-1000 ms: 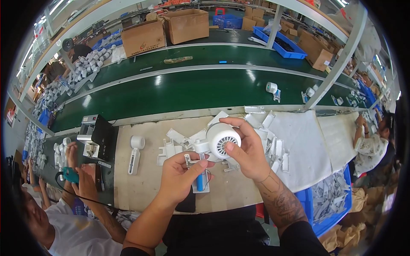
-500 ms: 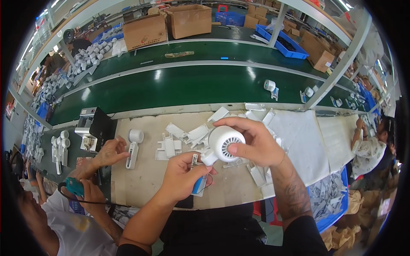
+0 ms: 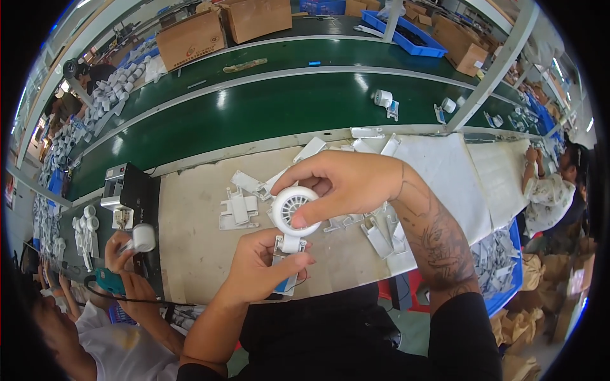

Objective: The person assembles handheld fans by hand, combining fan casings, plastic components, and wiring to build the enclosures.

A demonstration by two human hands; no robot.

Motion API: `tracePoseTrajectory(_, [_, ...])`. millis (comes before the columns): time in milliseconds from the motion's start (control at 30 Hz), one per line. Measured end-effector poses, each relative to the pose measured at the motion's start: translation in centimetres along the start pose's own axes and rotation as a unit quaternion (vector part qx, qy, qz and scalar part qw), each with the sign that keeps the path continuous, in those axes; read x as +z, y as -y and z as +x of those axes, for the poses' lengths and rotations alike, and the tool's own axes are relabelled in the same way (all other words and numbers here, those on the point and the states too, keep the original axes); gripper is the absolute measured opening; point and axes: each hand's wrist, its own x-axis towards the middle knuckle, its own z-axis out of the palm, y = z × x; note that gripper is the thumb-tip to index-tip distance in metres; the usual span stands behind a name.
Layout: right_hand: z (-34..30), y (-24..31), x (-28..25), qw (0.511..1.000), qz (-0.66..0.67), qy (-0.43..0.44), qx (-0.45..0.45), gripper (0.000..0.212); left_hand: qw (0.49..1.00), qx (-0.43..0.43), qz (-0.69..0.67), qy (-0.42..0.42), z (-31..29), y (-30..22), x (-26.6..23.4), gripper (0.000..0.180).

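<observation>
In front of me is a small white handheld fan (image 3: 290,202) with a round slotted head facing up. My right hand (image 3: 356,181) wraps over the head from the right, thumb pressed on the grille. The fan's handle (image 3: 292,244) is pinched in my left hand (image 3: 254,267), between thumb and fingers. The handle looks open at the front; a blue part (image 3: 283,285) and a thin dark wire show below my left thumb. Loose white handle shells (image 3: 239,208) lie on the mat just beyond my hands, with several more (image 3: 377,240) to the right.
At left a co-worker holds a teal power tool (image 3: 110,280) and another white fan (image 3: 143,238), beside a black-and-white machine (image 3: 121,197). A green conveyor (image 3: 254,114) crosses behind the mat, carrying fan units (image 3: 384,99). A blue bin of parts (image 3: 499,270) stands at right.
The fan in my hands has moved left and its head has turned upright above the handle. My right hand has swung over its top. The co-worker has lifted a fan off the mat.
</observation>
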Motion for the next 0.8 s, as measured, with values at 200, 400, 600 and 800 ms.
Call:
tracePoseTrajectory(200, [0.6,-4.3,1.2,0.944,-0.177,-0.272,-0.056,0.041,0.990,0.069,-0.093,-0.077,0.3,1.6,-3.2,0.033])
tracePoseTrajectory(400, [-3.0,-16.2,2.8,0.758,-0.536,-0.368,0.051,0.024,0.970,0.085,-0.051,-0.224,0.0,1.7,-7.8,0.030])
tracePoseTrajectory(600, [-3.5,-16.8,3.3,0.748,-0.487,-0.450,0.018,0.022,0.960,0.103,-0.133,-0.223,0.3,2.0,-7.6,0.025])
tracePoseTrajectory(800, [-1.7,-6.7,9.1,0.906,-0.093,-0.407,-0.071,0.018,0.960,0.129,-0.155,-0.195,1.0,3.0,-6.4,0.026])
